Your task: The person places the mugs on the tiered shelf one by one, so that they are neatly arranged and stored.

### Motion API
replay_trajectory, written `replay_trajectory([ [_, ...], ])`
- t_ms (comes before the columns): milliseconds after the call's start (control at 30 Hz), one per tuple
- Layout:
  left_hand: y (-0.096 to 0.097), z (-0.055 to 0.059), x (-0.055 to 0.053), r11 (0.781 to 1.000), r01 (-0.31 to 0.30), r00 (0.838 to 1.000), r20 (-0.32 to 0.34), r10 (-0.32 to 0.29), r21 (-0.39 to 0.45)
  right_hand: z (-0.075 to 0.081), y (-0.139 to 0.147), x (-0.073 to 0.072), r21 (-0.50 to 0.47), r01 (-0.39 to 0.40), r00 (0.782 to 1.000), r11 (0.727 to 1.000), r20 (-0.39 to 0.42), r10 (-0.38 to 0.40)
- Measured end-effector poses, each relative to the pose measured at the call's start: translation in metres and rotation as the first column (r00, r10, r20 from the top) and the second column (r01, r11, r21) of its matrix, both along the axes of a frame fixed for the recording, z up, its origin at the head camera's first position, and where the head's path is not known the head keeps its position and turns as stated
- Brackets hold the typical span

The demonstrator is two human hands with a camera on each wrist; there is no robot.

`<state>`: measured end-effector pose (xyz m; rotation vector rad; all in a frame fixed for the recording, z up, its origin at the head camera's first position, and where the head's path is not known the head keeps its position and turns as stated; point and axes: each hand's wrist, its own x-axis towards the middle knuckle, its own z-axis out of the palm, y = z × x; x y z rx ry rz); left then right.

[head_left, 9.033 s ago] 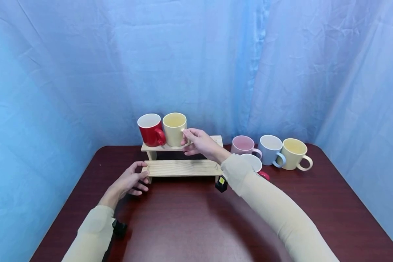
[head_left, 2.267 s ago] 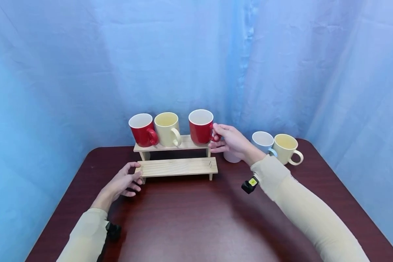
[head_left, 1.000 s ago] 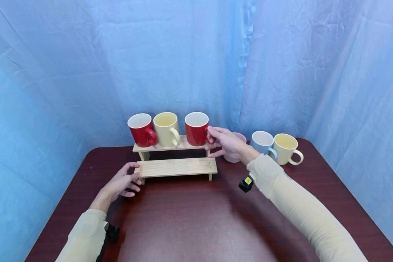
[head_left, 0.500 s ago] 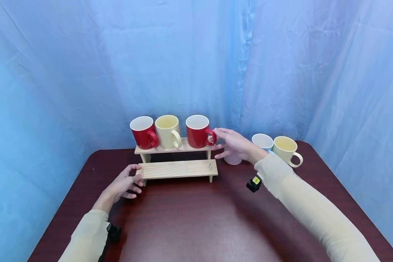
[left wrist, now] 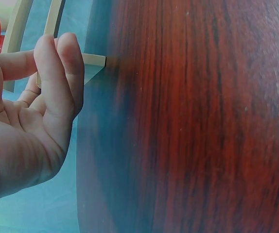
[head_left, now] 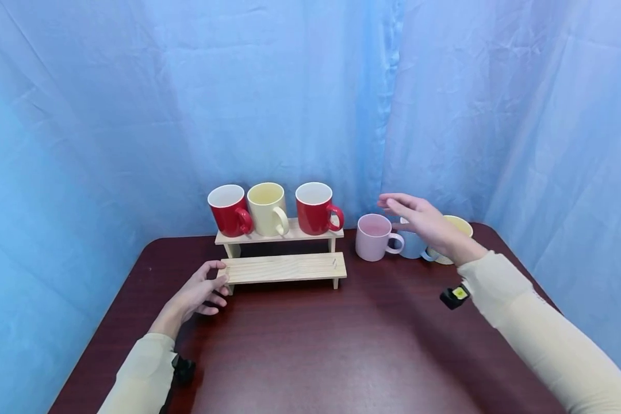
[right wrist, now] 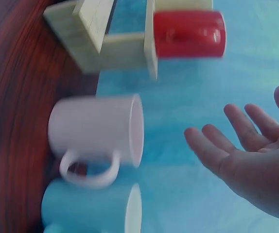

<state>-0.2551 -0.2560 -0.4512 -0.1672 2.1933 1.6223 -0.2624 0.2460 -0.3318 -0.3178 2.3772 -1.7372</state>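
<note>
A two-step wooden rack (head_left: pixel 284 268) stands on the table, with my left hand (head_left: pixel 199 293) gripping the left end of its lower board. On the upper board are a red mug (head_left: pixel 225 221), a pale yellow mug (head_left: pixel 263 219) and a second red mug (head_left: pixel 309 218), which stands a little apart. My right hand (head_left: pixel 429 223) holds nothing; its fingers are extended in the air above a light blue mug (head_left: pixel 409 248), partly covering it in the head view. Left of that hand a pink mug (right wrist: pixel 91 126) stands upright beside the blue one.
Behind the right hand, another yellow mug (head_left: pixel 459 225) is partly hidden at the row's right end. The dark red-brown table (head_left: pixel 290 345) reaches back to a blue curtain (head_left: pixel 290 103). The rack's lower board carries no mug.
My right hand has let go of the second red mug, now on the upper board, and moved right over the mug row, uncovering the pink mug. The left hand stays at the rack.
</note>
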Motion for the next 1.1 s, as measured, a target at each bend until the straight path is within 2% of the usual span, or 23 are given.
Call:
replay_trajectory([
  [133,0.000,0.000,-0.001,1.000,0.001,1.000,0.001,-0.001,-0.001,-0.008,0.036,0.008,0.016,0.069,0.997,0.998,-0.019,-0.068],
  [300,-0.001,-0.001,-0.002,1.000,0.000,1.000,-0.001,0.000,-0.001,-0.030,0.082,0.018,0.049,0.155,0.988,0.987,-0.017,-0.154],
  [367,-0.001,0.000,-0.002,1.000,0.001,1.000,-0.002,-0.001,0.000,-0.041,0.100,0.021,0.011,0.186,0.982,0.982,-0.011,-0.186],
  [433,0.000,0.000,-0.001,1.000,0.006,1.000,-0.003,-0.006,0.002,-0.051,0.116,0.025,-0.074,0.215,0.976,0.974,-0.004,-0.216],
  [533,0.000,0.000,-0.001,1.000,0.008,1.000,0.000,-0.008,0.004,-0.064,0.135,0.031,-0.244,0.247,0.968,0.938,0.015,-0.251],
  [633,0.000,-0.001,-0.001,1.000,-0.002,1.000,0.009,0.002,0.001,-0.073,0.148,0.037,-0.393,0.283,0.955,0.875,0.032,-0.294],
  [733,0.000,-0.002,-0.001,1.000,-0.005,1.000,0.011,0.005,-0.001,-0.079,0.157,0.043,-0.458,0.317,0.942,0.830,0.053,-0.331],
  [800,0.001,-0.002,-0.001,1.000,-0.005,1.000,0.010,0.005,-0.001,-0.083,0.162,0.046,-0.468,0.334,0.938,0.818,0.084,-0.335],
  [967,0.000,0.000,0.000,1.000,-0.003,1.000,0.007,0.003,-0.003,-0.100,0.171,0.052,-0.390,0.353,0.935,0.851,0.180,-0.305],
  [1100,-0.001,0.001,0.000,1.000,0.007,1.000,0.004,-0.007,0.003,-0.117,0.176,0.052,-0.326,0.339,0.935,0.882,0.215,-0.280],
])
